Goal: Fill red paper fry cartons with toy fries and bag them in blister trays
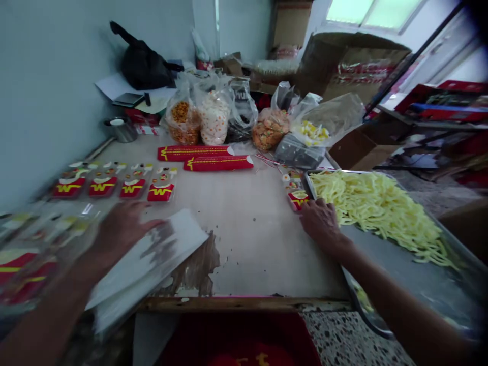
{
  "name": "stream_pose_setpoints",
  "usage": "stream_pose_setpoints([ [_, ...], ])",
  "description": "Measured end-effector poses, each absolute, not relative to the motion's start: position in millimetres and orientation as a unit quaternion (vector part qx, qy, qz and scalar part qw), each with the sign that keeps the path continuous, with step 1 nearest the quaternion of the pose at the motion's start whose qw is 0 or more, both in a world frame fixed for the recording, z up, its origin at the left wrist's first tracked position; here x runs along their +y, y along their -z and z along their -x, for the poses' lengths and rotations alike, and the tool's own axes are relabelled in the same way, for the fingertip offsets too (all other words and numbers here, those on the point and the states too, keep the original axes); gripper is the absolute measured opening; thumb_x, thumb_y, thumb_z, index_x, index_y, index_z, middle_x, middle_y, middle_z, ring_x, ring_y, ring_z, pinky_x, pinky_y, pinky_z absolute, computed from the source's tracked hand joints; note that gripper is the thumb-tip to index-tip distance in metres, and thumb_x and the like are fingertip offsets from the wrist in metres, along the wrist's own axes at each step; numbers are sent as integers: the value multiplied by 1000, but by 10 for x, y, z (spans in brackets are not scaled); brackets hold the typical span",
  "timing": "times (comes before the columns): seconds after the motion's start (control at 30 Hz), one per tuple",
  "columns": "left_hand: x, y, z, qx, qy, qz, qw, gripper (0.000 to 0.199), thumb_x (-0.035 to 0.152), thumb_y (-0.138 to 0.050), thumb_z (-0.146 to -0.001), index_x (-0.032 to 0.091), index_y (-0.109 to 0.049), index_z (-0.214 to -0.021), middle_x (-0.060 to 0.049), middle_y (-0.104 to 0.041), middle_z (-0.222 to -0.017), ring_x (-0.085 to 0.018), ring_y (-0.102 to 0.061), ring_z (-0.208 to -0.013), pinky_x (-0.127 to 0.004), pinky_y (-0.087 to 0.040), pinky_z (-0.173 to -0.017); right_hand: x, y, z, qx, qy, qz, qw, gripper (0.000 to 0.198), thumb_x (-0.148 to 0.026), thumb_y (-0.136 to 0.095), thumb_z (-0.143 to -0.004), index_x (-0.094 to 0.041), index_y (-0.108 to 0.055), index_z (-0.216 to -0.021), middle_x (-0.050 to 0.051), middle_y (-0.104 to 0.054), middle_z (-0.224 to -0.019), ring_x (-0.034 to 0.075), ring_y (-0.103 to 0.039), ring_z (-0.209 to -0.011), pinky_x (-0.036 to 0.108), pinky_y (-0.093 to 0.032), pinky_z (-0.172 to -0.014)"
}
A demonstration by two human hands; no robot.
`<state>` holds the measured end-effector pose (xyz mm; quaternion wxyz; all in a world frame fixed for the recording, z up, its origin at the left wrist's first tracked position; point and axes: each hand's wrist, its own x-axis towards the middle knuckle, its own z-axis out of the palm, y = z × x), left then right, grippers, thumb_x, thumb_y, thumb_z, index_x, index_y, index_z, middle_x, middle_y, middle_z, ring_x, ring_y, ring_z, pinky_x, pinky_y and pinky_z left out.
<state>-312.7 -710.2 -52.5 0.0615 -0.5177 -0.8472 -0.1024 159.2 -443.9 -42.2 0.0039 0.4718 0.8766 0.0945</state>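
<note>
My left hand, slightly blurred, hovers over a stack of clear plastic bags at the table's front left, its thumb spread from its fingers. With its fingertips on the lower end, my right hand grips a small clear packet with a red and yellow fries-box shape and small candies inside. Beside that hand, a metal tray carries a heap of pale yellow, fry-shaped candy strips. Similar filled packets, such as this one, lie in a row on the left.
Two long stacks of red fries-box cards lie mid-table. Behind them stand bags of candies, including orange ones and white ones. A metal cup is at back left. Cardboard boxes are piled behind; more packets lie near left.
</note>
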Motion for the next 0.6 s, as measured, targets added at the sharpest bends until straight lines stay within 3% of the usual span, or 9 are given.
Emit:
stream_pose_setpoints([
  [0.1, -6547, 679, 2848, -853, 83, 514, -46, 72, 69, -75, -70, 15, -63, -117, -13, -69, -121, -29, -63, -109, -35, -46, -92, -4122, 602, -1533, 899, -84, -426, 52, 24, -9, -47, -97, -13, -71, -96, 16, -70, -100, 30, -59, -103, 39, -36, -82],
  [0.17, -6352, 777, 2799, -853, 91, 499, -120, 65, 60, -85, -59, 17, -67, -104, -10, -73, -105, -26, -65, -93, -31, -45, -77, -4102, 737, -1404, 925, -38, -376, 44, 24, -12, -46, -99, -14, -70, -94, 14, -70, -96, 26, -61, -95, 36, -37, -79],
  [0.27, -6314, 845, 2815, -850, 110, 485, -171, 37, 50, -83, -63, 21, -70, -83, -2, -73, -84, -21, -65, -80, -28, -41, -68, -4286, 805, -1152, 950, 73, -305, -2, 22, -22, -49, -101, -17, -69, -91, 9, -69, -90, 20, -63, -84, 32, -39, -73],
  [0.37, -6392, 841, 2844, -857, 144, 474, -142, 29, 47, -80, -67, 22, -72, -79, -1, -74, -82, -19, -64, -81, -28, -39, -69, -4450, 705, -917, 962, 149, -221, -58, 17, -21, -58, -96, -19, -70, -108, 8, -70, -103, 19, -64, -93, 30, -44, -81],
  [0.43, -6422, 833, 2886, -867, 169, 447, -142, 31, 46, -83, -62, 22, -72, -79, 0, -73, -81, -20, -63, -80, -28, -37, -68, -4424, 625, -819, 970, 135, -194, -46, 52, -24, -76, -82, -21, -63, -132, 11, -66, -127, 26, -61, -113, 36, -45, -93],
  [0.53, -6417, 799, 3010, -866, 179, 421, -203, 34, 46, -85, -56, 20, -71, -74, 0, -71, -72, -19, -63, -73, -28, -38, -64, -4227, 613, -785, 977, 87, -192, 35, 120, -23, -96, -49, -25, -41, -155, 17, -44, -157, 40, -39, -143, 53, -36, -109],
  [0.6, -6405, 732, 3130, -855, 179, 426, -233, 32, 45, -83, -56, 19, -70, -70, 0, -70, -69, -19, -63, -71, -27, -40, -64, -4087, 695, -805, 973, 82, -198, 83, 135, -21, -97, -42, -23, -33, -160, 19, -37, -162, 42, -29, -149, 57, -30, -114],
])
